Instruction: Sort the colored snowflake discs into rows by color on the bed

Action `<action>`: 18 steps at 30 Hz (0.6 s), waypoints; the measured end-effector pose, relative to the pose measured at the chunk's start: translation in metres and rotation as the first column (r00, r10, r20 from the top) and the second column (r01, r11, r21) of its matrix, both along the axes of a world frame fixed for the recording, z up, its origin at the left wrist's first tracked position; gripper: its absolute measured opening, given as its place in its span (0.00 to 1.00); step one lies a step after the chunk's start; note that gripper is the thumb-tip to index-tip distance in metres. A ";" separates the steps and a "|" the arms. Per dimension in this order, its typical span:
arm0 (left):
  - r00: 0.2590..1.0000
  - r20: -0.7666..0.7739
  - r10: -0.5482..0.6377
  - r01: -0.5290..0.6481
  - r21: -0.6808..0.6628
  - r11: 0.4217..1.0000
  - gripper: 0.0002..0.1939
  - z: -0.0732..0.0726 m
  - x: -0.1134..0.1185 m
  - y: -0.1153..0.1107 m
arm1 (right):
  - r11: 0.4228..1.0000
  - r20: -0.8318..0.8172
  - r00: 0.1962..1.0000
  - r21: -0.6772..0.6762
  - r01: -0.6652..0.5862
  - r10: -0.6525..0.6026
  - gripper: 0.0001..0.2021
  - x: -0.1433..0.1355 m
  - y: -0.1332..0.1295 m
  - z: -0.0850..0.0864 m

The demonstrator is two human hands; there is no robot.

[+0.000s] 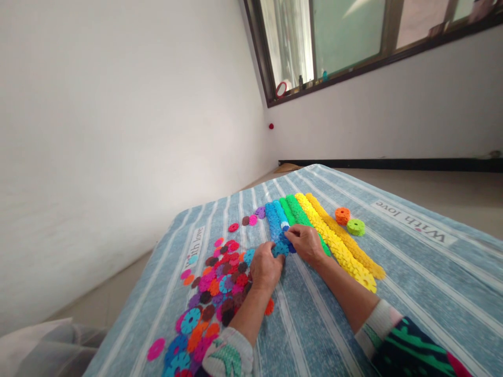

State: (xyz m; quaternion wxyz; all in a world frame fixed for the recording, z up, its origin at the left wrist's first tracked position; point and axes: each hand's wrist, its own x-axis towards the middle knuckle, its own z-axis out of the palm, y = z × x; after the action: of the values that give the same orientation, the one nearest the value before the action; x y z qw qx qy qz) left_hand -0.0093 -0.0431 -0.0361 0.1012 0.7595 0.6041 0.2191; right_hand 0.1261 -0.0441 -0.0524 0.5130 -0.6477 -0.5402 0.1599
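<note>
Dark-blue notched plastic discs [291, 247] part-hidden by right hand [308, 243], fingertips drawn together toward 10 o'clock; left hand [265, 266] half-curled at light-blue notched plastic disc [280, 249]; both grips unclear

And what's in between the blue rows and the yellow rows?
Green rows lie between the blue rows and the yellow rows. You can see that in the head view.

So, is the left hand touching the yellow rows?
No, the left hand is at the blue discs, apart from the yellow rows.
</note>
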 end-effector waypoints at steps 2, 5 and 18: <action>1.000 0.023 0.010 -0.010 -0.024 1.000 0.17 0.000 0.000 0.001 | 1.000 0.003 1.000 -0.004 0.003 -0.003 0.11 0.000 0.000 0.000; 0.999 0.039 0.025 -0.023 -0.059 0.998 0.18 0.002 0.000 0.002 | 1.000 0.006 1.000 -0.006 0.006 -0.006 0.11 0.000 -0.001 0.001; 0.972 0.233 -0.011 0.023 -0.049 0.999 0.06 0.001 -0.019 0.008 | 1.000 0.009 1.000 0.001 0.004 -0.004 0.12 0.001 0.000 0.001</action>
State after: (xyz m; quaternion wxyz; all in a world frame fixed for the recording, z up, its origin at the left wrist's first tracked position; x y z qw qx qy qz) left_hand -0.0282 -0.0352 -0.0347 0.1925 0.7310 0.5869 0.2902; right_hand 0.1269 -0.0438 -0.0511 0.5112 -0.6492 -0.5411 0.1560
